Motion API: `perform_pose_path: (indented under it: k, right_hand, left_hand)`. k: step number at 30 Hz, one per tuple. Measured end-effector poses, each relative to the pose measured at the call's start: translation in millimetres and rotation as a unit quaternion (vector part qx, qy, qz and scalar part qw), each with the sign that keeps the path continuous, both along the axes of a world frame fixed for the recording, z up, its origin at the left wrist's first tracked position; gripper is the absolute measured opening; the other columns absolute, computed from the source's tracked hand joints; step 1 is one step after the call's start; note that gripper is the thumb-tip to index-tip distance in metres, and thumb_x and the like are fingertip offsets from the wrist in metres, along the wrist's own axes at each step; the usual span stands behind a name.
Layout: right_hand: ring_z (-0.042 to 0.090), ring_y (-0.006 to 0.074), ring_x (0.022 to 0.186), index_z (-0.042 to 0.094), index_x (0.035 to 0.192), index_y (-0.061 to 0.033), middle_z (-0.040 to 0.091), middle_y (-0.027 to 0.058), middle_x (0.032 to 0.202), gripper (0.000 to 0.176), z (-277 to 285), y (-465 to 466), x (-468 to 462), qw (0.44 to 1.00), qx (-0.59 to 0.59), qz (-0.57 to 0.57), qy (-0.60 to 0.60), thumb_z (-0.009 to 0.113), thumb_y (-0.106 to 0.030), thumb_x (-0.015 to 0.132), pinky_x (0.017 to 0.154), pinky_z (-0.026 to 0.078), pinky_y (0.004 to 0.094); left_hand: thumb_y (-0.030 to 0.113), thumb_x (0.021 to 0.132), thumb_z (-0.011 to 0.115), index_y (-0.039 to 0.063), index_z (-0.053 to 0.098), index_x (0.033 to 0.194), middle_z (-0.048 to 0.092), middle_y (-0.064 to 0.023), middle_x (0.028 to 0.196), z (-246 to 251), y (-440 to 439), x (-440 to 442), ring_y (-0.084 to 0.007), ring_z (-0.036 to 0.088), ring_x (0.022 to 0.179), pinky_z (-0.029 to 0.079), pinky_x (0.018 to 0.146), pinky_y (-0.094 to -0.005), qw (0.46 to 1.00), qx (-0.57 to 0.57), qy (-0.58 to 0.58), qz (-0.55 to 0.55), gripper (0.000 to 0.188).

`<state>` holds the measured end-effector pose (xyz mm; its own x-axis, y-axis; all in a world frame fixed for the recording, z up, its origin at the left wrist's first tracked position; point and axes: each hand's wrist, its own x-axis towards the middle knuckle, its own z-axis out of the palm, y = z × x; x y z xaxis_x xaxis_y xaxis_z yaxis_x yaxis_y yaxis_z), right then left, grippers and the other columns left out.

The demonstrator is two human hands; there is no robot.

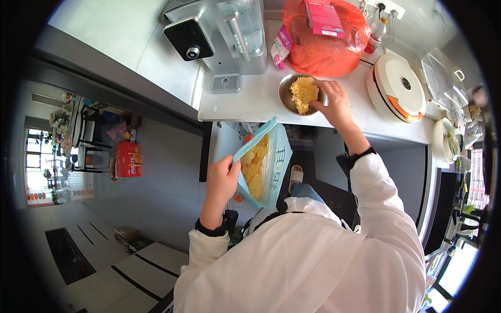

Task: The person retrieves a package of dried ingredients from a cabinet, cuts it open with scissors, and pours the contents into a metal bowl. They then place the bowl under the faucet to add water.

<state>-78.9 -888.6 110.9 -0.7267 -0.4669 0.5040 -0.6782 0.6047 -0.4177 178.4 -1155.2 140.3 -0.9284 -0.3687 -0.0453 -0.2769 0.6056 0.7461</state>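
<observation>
My left hand (224, 176) grips the edge of an open light-blue plastic bag (280, 156), held in front of the counter's edge. Yellow cakes of dried noodles (254, 172) show inside it. Over a round metal bowl (287, 98) on the counter, my right hand (332, 102) has its thumb and fingers at the right side of one yellow noodle cake (304, 94). That cake lies tilted within the bowl's rim. Whether it also rests on the bowl's bottom is hard to tell.
A silver water dispenser (242, 43) stands at the counter's back left. Behind the bowl are a red plastic bag (325, 51), a pink box (325, 19) and a small pink-and-white packet (281, 47). To the right sits a round white electric cooker (399, 86), with a bottle (376, 36) behind.
</observation>
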Motion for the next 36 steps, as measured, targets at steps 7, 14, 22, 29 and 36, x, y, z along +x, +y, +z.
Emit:
perform_pose_path:
  k: [7,14,22,29,36]
  right_hand:
    - [0.053,0.0257,0.124,0.059,0.130,-0.0220,0.062,0.0060,0.125,0.060,-77,-47,-35,0.956,0.287,0.049,-0.044,0.079,-0.016,0.074,0.117,0.030,0.0485]
    - [0.060,0.0292,0.116,0.057,0.136,-0.0144,0.061,0.0110,0.130,0.057,-82,6,-49,0.996,0.026,-0.055,-0.065,0.073,-0.016,0.081,0.103,0.047,0.0434]
    - [0.071,0.0291,0.093,0.032,0.146,0.0017,0.060,0.0169,0.126,0.067,-106,14,-19,0.730,-0.295,-0.168,-0.593,0.062,-0.036,0.099,0.068,0.063,0.0379]
    - [0.073,0.0319,0.089,0.044,0.132,0.0012,0.064,0.0208,0.114,0.036,-112,-4,-7,0.676,-0.371,-0.150,-0.618,0.052,-0.014,0.101,0.071,0.064,0.0386]
    - [0.073,0.0319,0.087,0.049,0.126,-0.0003,0.067,0.0174,0.111,0.030,-135,46,-15,0.704,-0.355,-0.197,-0.582,0.048,-0.010,0.099,0.073,0.063,0.0383]
  left_hand:
    - [0.016,0.094,0.062,-0.003,0.047,0.072,0.043,-0.0101,0.055,-2,-2,18,-0.0115,0.041,0.052,0.036,0.049,-0.0333,0.998,0.012,-0.026,0.050,0.033]
    - [0.014,0.091,0.061,-0.004,0.045,0.074,0.043,-0.0161,0.058,3,-5,25,-0.0214,0.037,0.050,0.035,0.049,-0.0374,0.996,0.025,-0.008,0.081,0.029]
    - [0.013,0.095,0.059,-0.002,0.046,0.072,0.041,-0.0051,0.057,17,-8,13,-0.0096,0.036,0.054,0.032,0.049,-0.0319,0.995,0.062,0.019,0.077,0.030]
    - [0.012,0.096,0.058,0.000,0.045,0.071,0.038,0.0003,0.058,56,-13,0,-0.0049,0.034,0.058,0.028,0.049,-0.0282,0.995,0.037,0.064,0.061,0.031]
    - [0.011,0.096,0.058,-0.001,0.048,0.073,0.040,-0.0019,0.058,92,-1,-12,-0.0049,0.036,0.059,0.030,0.050,-0.0279,0.993,-0.001,0.114,0.022,0.027]
